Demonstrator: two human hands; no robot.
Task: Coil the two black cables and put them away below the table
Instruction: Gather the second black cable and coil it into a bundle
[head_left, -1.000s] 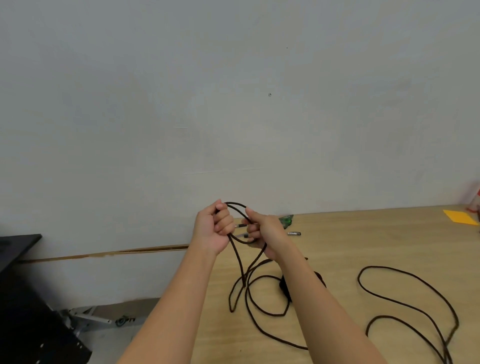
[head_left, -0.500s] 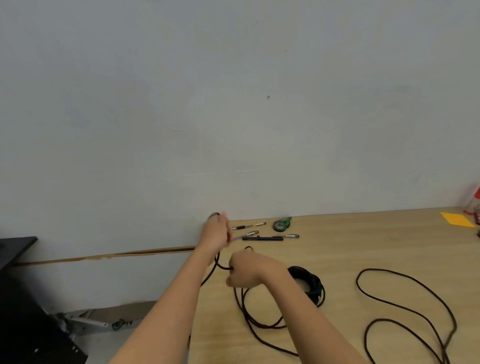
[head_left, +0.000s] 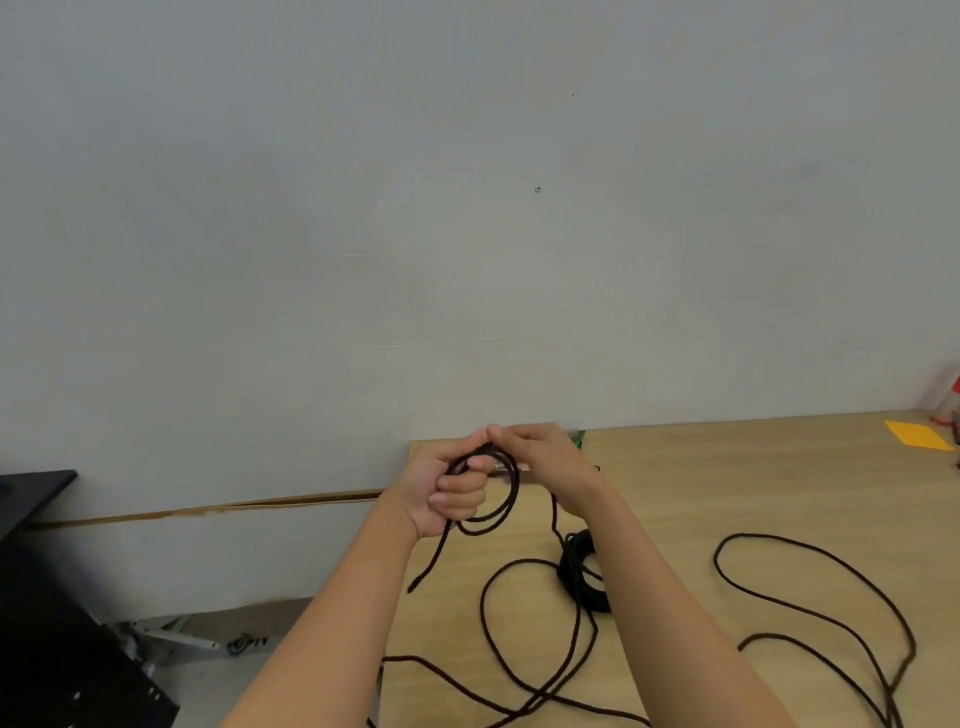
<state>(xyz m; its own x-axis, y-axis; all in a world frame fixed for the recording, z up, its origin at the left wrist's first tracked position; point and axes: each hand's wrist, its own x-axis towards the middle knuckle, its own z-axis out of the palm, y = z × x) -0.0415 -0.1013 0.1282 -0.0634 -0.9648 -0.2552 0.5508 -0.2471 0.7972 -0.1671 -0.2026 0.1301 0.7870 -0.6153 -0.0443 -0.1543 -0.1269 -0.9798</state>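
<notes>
Now, in the head view, both hands meet at the centre of the frame, above the far left corner of the table (head_left: 727, 467). The left hand (head_left: 452, 491) is a fist with its fingers curled round the gathered turns of a black cable (head_left: 511, 501). Two or three small loops hang from the fist on its right side. A short free end drops from under the palm toward the lower left and stops near the table's left edge.

The right hand (head_left: 543, 457) shows its back. Its fingertips pinch the cable at the top of the loops, touching the left thumb. From under this hand a strand runs down to the table.

A coiled bundle (head_left: 579, 571) of black cable lies on the table below the right wrist, partly hidden by the forearm. Loose loops (head_left: 810, 613) sprawl over the lower centre and lower right. Whether they all belong to the held cable is hard to tell.

Half a second ago the right hand was a fist lower down, near the table and below the raised left hand. It has since come up to join the left. The pens then visible by the wall are now covered by the hands, and only a corner of the green tape dispenser (head_left: 576, 438) shows. The bundle and the wide curves lie as before.

A yellow sheet (head_left: 917, 434) rests at the right edge of the table, and black furniture (head_left: 52, 649) fills the lower left.
</notes>
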